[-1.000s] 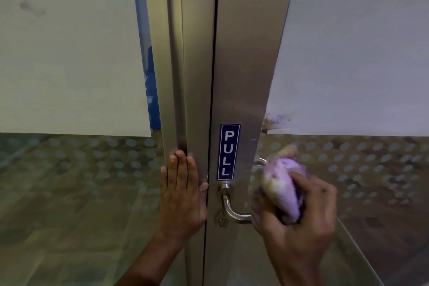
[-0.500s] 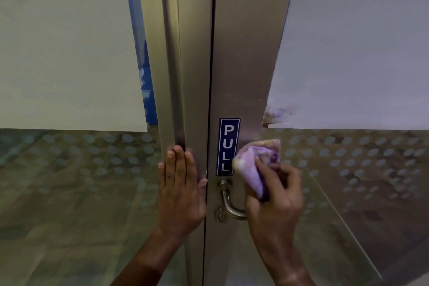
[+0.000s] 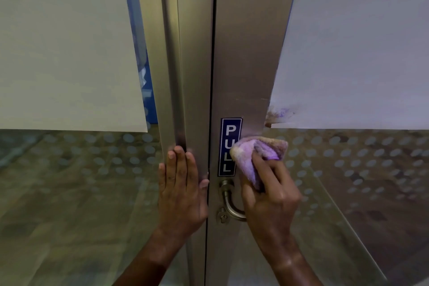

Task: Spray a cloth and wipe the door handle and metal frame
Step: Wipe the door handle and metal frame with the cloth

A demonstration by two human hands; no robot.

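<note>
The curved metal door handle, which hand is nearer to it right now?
Right. The right hand, holding the purple cloth, overlaps the curved metal door handle in this view, on its right. The left hand lies flat on the metal frame, left of the door gap.

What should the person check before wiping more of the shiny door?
1. Cloth held firmly in right hand: ok.
2. Cloth touching metal frame: ok, beside PULL sticker.
3. Left hand flat on the other frame, steadying: ok.
4. Door handle wiped clean: cannot tell.
5. Cloth damp enough: cannot tell.
6. Smudges on the white sheet's corner: not ok.
</note>
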